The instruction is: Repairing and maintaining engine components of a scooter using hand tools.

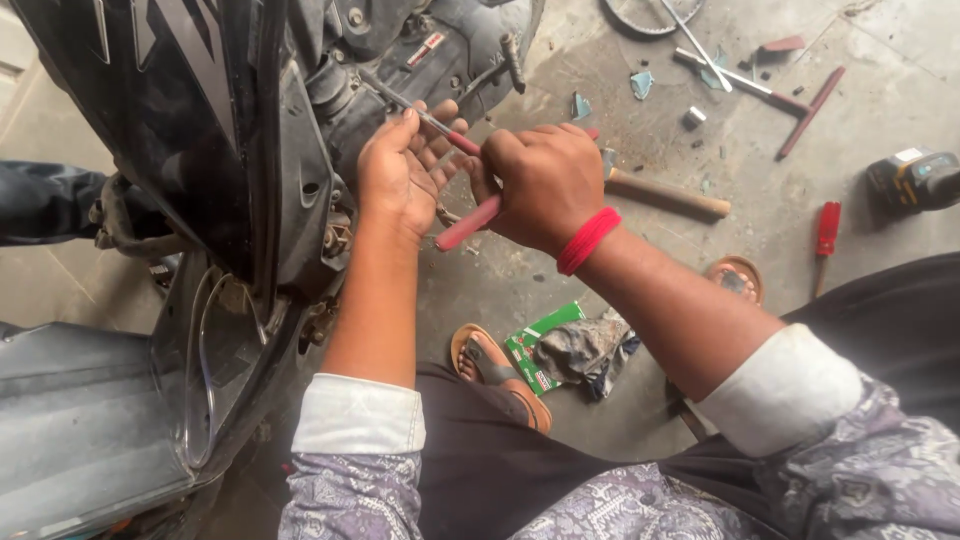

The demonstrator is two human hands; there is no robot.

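Patterned purple sleeves (860,470) with white cuffs sit closest below me, and from them both my forearms reach up toward the scooter (200,150).

My right hand (545,185) is curled into a fist around the red handle of a T-shaped wrench (470,222); the handle pokes out below my knuckles, and a red thread band (588,240) circles that wrist. My left hand (400,175) is half spread, palm facing right, its fingers lying loosely along the thin metal shaft (400,98) of the tool, which runs up and left into the dark engine casing (420,50) of the scooter. Both hands are just beside each other, almost touching, with the shaft between them.

Below my hands, on the concrete floor (520,280), my foot in a brown sandal (495,370) rests beside a green packet (535,345) and a crumpled grey rag (585,350). Another sandal (738,278) shows just past my right forearm.

Farther out to the right lie a wooden-handled hammer (665,192), a red-handled screwdriver (826,232), a second red T-wrench (790,100), and a dark cordless tool (915,180). Small bluish shards (640,85) are scattered near the top. A grey body panel (80,420) of the scooter fills the lower left.
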